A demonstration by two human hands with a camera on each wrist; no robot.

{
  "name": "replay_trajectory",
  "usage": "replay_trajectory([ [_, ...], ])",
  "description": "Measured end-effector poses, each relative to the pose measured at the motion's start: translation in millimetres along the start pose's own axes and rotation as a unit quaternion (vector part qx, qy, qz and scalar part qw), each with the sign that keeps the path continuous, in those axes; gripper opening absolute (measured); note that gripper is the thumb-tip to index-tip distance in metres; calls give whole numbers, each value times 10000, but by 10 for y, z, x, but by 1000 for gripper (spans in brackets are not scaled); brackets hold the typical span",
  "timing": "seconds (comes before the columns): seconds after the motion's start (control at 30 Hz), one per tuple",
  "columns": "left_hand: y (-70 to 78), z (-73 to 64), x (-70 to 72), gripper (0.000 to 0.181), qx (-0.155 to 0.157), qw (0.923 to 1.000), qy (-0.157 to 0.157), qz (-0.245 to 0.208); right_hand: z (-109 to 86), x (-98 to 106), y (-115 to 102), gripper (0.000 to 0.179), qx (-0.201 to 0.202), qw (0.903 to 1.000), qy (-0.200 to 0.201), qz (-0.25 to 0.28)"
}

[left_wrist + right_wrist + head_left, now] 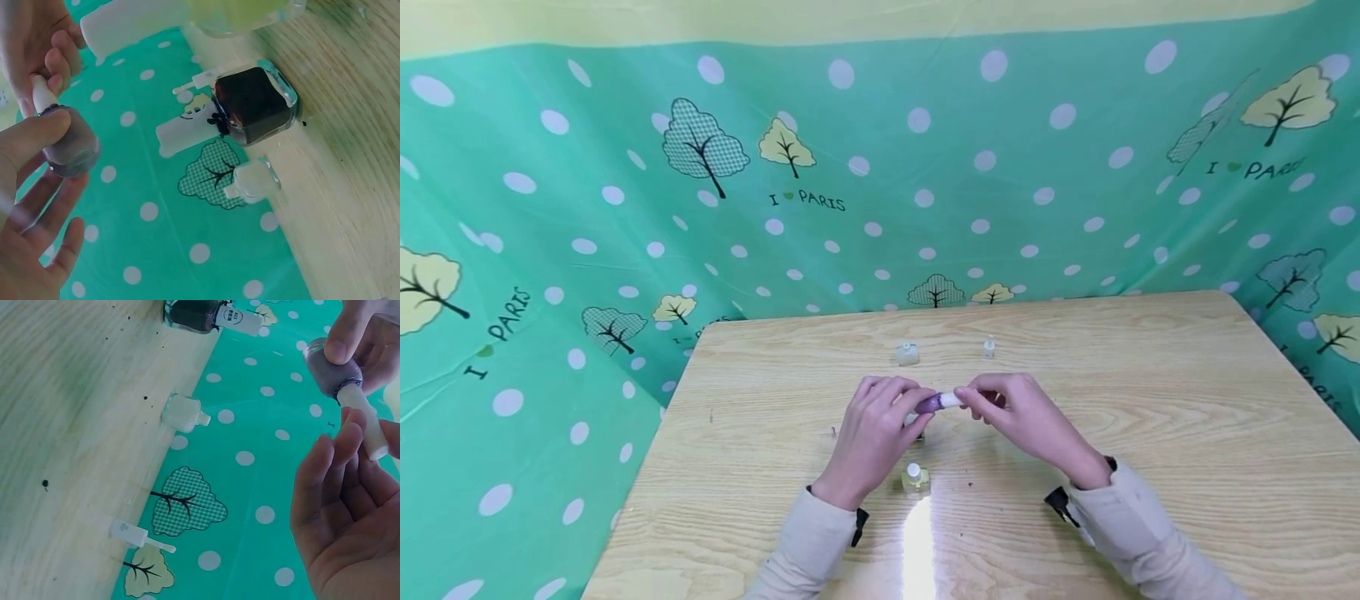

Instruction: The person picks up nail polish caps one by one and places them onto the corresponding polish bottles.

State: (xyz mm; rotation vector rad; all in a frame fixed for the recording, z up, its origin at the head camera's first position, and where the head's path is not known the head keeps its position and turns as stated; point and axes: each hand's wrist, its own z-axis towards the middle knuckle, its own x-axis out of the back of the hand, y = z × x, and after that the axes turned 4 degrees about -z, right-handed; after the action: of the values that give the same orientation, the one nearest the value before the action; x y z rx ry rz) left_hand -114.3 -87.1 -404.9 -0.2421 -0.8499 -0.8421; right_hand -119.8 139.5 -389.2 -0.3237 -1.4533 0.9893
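Note:
My left hand (880, 421) grips a small purple nail polish bottle (928, 405) between thumb and fingers, tilted on its side above the table. With thumb and fingertips, my right hand (1011, 412) pinches its long white cap (369, 432). In the right wrist view the cap sits on the bottle's neck, with dark dried polish round the joint. Below the hands stands a dark red nail polish bottle (255, 103) with a white cap, partly hidden by the left hand in the head view. Nearer me is a yellow nail polish bottle (915, 479), also white-capped.
Farther back on the wooden table (1150, 400) stands an uncapped bottle of whitish polish (907, 354). To its right, a white brush cap (989, 347) stands with its brush upward. Small dark specks (45, 484) dot the tabletop. A green patterned cloth (880, 208) hangs behind.

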Motion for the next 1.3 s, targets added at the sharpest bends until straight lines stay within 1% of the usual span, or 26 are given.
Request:
replay_trajectory([
  [0.2,4,26,12,24,81,10000,-6,38,13,10,-54,33,-6,9999,123,63],
  [0.33,0,41,28,23,131,9998,5,-117,25,19,-76,27,79,9997,216,0],
  [0.47,-8,50,39,22,161,9993,-31,-331,33,21,-91,18,311,9984,446,-182],
  [0.6,-26,54,39,22,202,9990,-120,-379,45,16,-107,14,581,9954,672,-347],
  [0.73,-57,69,40,22,209,9987,-106,-453,62,21,-112,10,728,9937,776,-345],
  [0.83,-87,81,36,22,231,9982,-45,-555,86,24,-93,8,860,9928,793,-258],
  [1.0,-148,58,16,23,462,9959,-151,-769,131,2,-29,7,1067,9916,719,-112],
  [1.2,-218,23,-7,24,716,9933,-229,-879,147,-29,2,9,1048,9936,432,24],
  [1.3,-247,21,-1,23,882,9904,-236,-1034,159,-38,-9,11,1022,9942,326,-4],
])
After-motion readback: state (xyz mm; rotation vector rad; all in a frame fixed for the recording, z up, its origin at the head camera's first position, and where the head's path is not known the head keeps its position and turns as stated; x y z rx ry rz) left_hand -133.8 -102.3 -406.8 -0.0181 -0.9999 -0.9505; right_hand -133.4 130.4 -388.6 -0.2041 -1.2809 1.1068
